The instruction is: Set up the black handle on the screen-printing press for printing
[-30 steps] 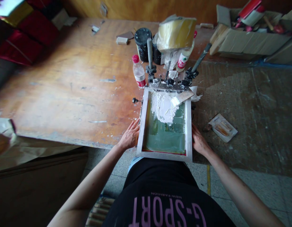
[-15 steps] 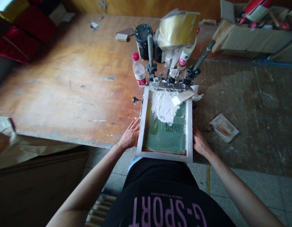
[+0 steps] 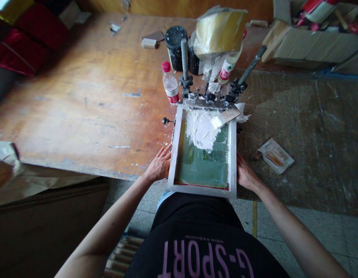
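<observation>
A screen-printing frame [image 3: 231, 166] with pale metal sides and a green mesh lies in front of me at the table's edge, its far end at a hinge clamp [image 3: 204, 102]. White paste [image 3: 203, 129] is spread over the far part of the mesh. A squeegee [image 3: 226, 117] rests across the upper right corner, its tip in the paste. My left hand [image 3: 160, 165] lies along the frame's left side, fingers stretched out. On the right side is my right hand [image 3: 246, 173], fingers reaching forward close to the frame and partly hidden by it.
A bottle with a red cap [image 3: 170, 85], a black tub [image 3: 175, 48] and a large tape roll in plastic [image 3: 221, 33] stand behind the clamp. Two grey rods stick up there. To the right are a small packet [image 3: 275, 155] and a cardboard box [image 3: 309, 46] of tools.
The view has shifted very slightly. Both hands and the frame stay where they were.
</observation>
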Available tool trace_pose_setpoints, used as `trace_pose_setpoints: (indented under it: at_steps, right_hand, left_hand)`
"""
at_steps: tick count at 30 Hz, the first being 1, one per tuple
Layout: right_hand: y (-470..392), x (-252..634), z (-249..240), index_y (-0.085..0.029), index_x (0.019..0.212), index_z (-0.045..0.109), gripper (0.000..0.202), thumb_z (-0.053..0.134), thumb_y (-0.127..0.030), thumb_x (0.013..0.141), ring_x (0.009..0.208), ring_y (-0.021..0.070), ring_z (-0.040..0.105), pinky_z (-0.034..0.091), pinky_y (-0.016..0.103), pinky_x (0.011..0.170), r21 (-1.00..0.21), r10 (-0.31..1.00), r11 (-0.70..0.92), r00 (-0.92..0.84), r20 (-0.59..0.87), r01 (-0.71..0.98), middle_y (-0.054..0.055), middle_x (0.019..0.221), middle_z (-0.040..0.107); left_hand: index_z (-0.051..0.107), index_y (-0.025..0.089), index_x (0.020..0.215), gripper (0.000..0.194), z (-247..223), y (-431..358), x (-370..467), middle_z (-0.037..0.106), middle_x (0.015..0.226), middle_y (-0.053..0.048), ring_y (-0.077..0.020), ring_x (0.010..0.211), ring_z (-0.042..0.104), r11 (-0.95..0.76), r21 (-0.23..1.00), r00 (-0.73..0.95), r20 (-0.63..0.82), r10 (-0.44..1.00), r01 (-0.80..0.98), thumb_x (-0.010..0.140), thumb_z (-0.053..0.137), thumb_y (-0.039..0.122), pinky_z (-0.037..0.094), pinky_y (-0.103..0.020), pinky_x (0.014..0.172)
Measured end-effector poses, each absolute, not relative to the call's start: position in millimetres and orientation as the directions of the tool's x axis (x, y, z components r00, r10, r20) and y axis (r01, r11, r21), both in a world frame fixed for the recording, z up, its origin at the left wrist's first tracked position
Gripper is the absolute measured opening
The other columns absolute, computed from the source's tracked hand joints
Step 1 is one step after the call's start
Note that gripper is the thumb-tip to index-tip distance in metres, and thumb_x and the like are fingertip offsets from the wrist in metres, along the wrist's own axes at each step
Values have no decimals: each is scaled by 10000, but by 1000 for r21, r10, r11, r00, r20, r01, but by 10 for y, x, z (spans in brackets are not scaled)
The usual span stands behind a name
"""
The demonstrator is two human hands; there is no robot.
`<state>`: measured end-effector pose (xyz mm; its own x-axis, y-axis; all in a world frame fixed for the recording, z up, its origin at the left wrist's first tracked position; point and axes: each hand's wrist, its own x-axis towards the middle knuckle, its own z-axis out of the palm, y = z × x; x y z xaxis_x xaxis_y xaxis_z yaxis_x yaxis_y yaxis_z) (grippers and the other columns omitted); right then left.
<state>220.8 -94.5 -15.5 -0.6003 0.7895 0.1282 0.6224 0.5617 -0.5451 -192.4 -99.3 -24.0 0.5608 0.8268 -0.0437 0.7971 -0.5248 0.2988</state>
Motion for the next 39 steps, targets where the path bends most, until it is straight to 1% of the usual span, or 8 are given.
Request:
trace_pose_setpoints:
  at_steps: [3, 6, 10, 15, 21, 26, 33, 39]
  right_hand:
    - [-941, 2195, -106, -210, 1462, 348, 711, 624, -230, 808, 1421, 360, 266, 315, 624, 1131, -520, 769, 578, -633, 90, 629, 126, 1522, 355]
    - [-947, 2174, -82, -202, 1450, 360, 701, 632, -254, 806, 1402, 352, 309, 311, 611, 1138, -521, 769, 577, -633, 86, 629, 137, 1493, 397]
    - [-952, 2157, -88, -221, 1414, 413, 631, 608, -242, 814, 1394, 366, 319, 320, 626, 1126, -538, 774, 572, -624, 106, 619, 123, 1481, 415]
    - [-949, 2171, -127, -240, 1426, 388, 655, 599, -221, 806, 1392, 355, 327, 322, 621, 1126, -533, 759, 588, -642, 106, 608, 118, 1415, 484]
    - [-946, 2157, -105, -236, 1400, 427, 614, 592, -227, 809, 1380, 338, 352, 327, 602, 1134, -560, 769, 574, -629, 116, 598, 110, 1402, 505]
    - [-947, 2123, -74, -205, 1397, 419, 600, 576, -221, 819, 1362, 331, 383, 340, 575, 1134, -551, 755, 599, -640, 145, 581, 123, 1394, 512]
    - [-942, 2118, -51, -223, 1394, 418, 580, 564, -230, 832, 1323, 316, 440, 340, 554, 1138, -552, 745, 599, -657, 119, 579, 114, 1343, 558]
    - [-946, 2130, -78, -216, 1374, 447, 603, 610, -263, 796, 1335, 338, 419, 358, 566, 1120, -567, 757, 569, -649, 77, 596, 119, 1374, 537]
  left_hand:
    - [604, 213, 1254, 432, -219, -977, -1932, 437, 1472, -74, -289, 1479, 113, -533, 310, 572, -46, 819, 788, 833, 507, 230, 145, -484, 1214]
    - [618, 210, 1230, 415, -201, -962, -1941, 454, 1456, -82, -291, 1478, 119, -535, 322, 580, -56, 812, 781, 829, 516, 239, 144, -488, 1213]
    - [629, 202, 1208, 404, -189, -950, -1945, 485, 1425, -89, -289, 1476, 131, -531, 333, 581, -67, 811, 780, 821, 520, 245, 144, -489, 1212]
    - [631, 196, 1200, 413, -195, -951, -1940, 509, 1393, -97, -288, 1475, 137, -529, 339, 578, -54, 814, 778, 809, 518, 259, 140, -483, 1214]
    - [587, 226, 1267, 469, -215, -958, -1937, 515, 1387, -85, -285, 1476, 134, -521, 341, 569, -53, 821, 783, 805, 517, 269, 143, -492, 1211]
    - [584, 220, 1272, 474, -222, -959, -1934, 513, 1391, -88, -286, 1478, 124, -520, 335, 567, -54, 822, 786, 805, 517, 257, 138, -492, 1213]
    - [582, 219, 1280, 473, -251, -967, -1934, 503, 1403, -88, -286, 1477, 127, -515, 328, 561, -55, 826, 792, 815, 506, 251, 141, -489, 1213]
    - [559, 234, 1309, 512, -254, -965, -1934, 496, 1412, -79, -295, 1474, 139, -513, 336, 563, -65, 824, 790, 799, 520, 259, 129, -502, 1211]
